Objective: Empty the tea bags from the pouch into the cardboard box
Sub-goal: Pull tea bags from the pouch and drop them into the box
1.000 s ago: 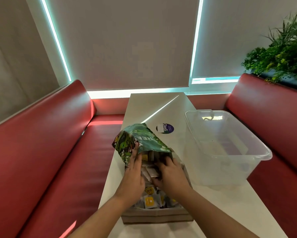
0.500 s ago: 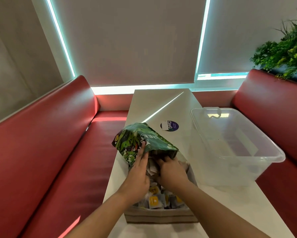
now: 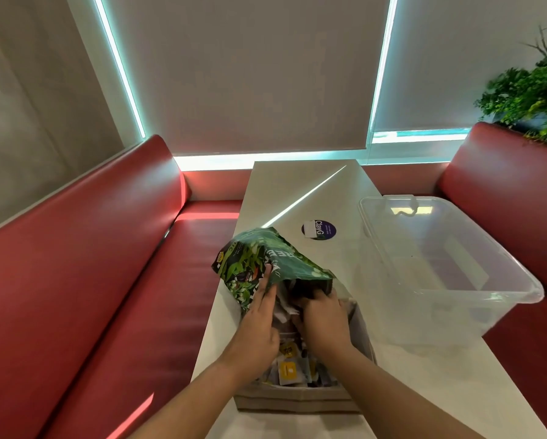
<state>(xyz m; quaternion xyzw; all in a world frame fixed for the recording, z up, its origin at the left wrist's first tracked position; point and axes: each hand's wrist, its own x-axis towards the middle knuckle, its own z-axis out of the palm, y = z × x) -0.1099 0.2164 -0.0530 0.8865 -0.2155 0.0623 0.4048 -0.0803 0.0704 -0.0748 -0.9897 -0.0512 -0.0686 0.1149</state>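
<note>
A green leaf-printed pouch (image 3: 265, 261) is tipped mouth-down over the cardboard box (image 3: 294, 402) at the near end of the white table (image 3: 300, 191). My left hand (image 3: 259, 321) grips the pouch's left side near its mouth. My right hand (image 3: 324, 315) has its fingers at the pouch's open mouth, where pale tea bags spill out. Several tea bags (image 3: 289, 369) with yellow labels lie in the box between my wrists. The box's far wall is hidden behind my hands.
A large clear plastic bin (image 3: 440, 267) stands on the table's right side, overhanging the edge. A round dark sticker (image 3: 319, 230) lies on the table beyond the pouch. Red benches (image 3: 91, 280) flank the table; a plant (image 3: 531, 93) sits behind the right bench.
My view has tilted slightly; the pouch and both hands stay over the box, with the right fingers working deeper at the pouch mouth.
</note>
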